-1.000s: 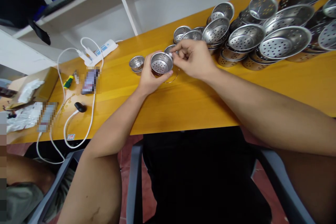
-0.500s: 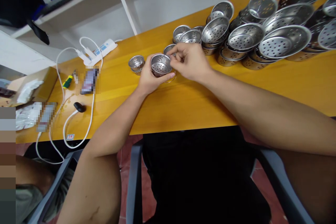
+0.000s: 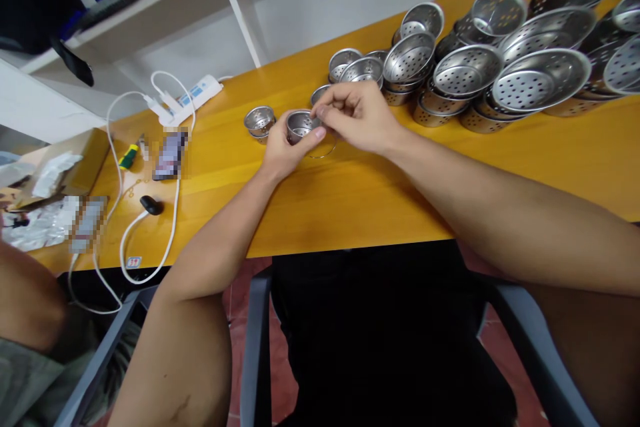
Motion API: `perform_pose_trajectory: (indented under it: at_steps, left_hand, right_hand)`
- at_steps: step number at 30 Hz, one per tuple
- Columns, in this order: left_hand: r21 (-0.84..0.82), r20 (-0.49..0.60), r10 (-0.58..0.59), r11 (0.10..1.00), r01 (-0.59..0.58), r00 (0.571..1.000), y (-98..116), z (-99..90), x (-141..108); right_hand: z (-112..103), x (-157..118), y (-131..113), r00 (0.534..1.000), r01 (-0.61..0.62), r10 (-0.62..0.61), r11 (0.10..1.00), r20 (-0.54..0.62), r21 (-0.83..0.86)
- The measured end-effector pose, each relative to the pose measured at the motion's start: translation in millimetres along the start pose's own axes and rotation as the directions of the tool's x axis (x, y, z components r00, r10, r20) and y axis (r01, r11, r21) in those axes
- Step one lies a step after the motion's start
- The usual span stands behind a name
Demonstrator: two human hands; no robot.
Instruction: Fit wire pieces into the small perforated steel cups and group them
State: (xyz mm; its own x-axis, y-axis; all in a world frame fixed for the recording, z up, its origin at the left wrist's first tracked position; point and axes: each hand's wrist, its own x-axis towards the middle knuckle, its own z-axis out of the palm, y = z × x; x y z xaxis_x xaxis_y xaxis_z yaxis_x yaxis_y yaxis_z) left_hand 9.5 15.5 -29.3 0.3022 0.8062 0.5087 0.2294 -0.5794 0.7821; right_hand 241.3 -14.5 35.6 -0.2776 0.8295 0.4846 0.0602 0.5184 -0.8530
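My left hand (image 3: 286, 148) is wrapped round a small perforated metal cup (image 3: 300, 125), with its thumb across the near side. At the cup's right rim, the thumb and index finger of my right hand (image 3: 350, 113) are pinched together; whatever they hold is too small to make out. A thin wire loop (image 3: 327, 153) curves out below my right fingers. Just left of my left hand, two small perforated cups (image 3: 260, 121) sit stacked on the table. Another small cup (image 3: 319, 93) is partly hidden behind my right hand.
Stacks of perforated metal cups (image 3: 467, 71) fill the table's right side. On the left are a power strip (image 3: 197, 99), white cables, a phone (image 3: 170, 155), a green-yellow tool (image 3: 129, 157) and a cardboard box (image 3: 90, 160). Another person's arm (image 3: 30, 293) is at the lower left.
The held cup has tipped, so less of its inside shows. My right fingers have shifted slightly left over its rim. The other person's arm has come further into view at left.
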Motion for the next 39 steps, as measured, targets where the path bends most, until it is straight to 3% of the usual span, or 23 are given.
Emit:
perform_pose_trajectory:
  at_steps: [4, 7, 17, 23, 30, 34, 39]
  left_hand:
    - [-0.132, 0.056, -0.056, 0.989, 0.063, 0.997, -12.0, -5.1, 1.5]
    - [-0.171, 0.100, -0.024, 0.984, 0.041, 0.995, -17.3, -5.8, 1.4]
    - [-0.013, 0.073, 0.050, 0.999, -0.050, 0.996, -20.1, 0.2, 0.3]
    - [0.018, 0.098, 0.086, 0.996, -0.088, 0.991, -20.1, -3.1, 0.9]
    - [0.017, 0.077, 0.041, 0.999, -0.043, 0.996, -7.6, -2.6, 1.3]
    - [0.022, 0.101, 0.068, 0.997, -0.070, 0.993, -17.0, -3.2, 0.3]
    - [0.021, 0.111, 0.100, 0.995, -0.103, 0.989, -34.3, -3.7, 0.2]
  right_hand:
    - [-12.9, 1.5, -9.6, 0.989, -0.020, 0.007, 0.996, 0.146, 0.088]
    - [-15.9, 3.0, -8.8, 0.983, -0.063, 0.043, 0.992, 0.178, 0.109]
    - [-3.3, 1.4, -0.5, 0.996, -0.070, 0.063, 0.992, 0.064, 0.109]
    - [-2.7, 0.2, -1.3, 0.995, -0.078, 0.072, 0.993, 0.073, 0.092]
    - [-6.9, 1.0, -1.3, 0.992, -0.061, 0.049, 0.992, 0.114, 0.107]
    - [-6.3, 0.2, 0.6, 0.992, -0.038, 0.028, 0.996, 0.119, 0.080]
    - [-8.1, -3.6, 3.4, 0.999, 0.034, -0.031, 0.994, 0.028, -0.101]
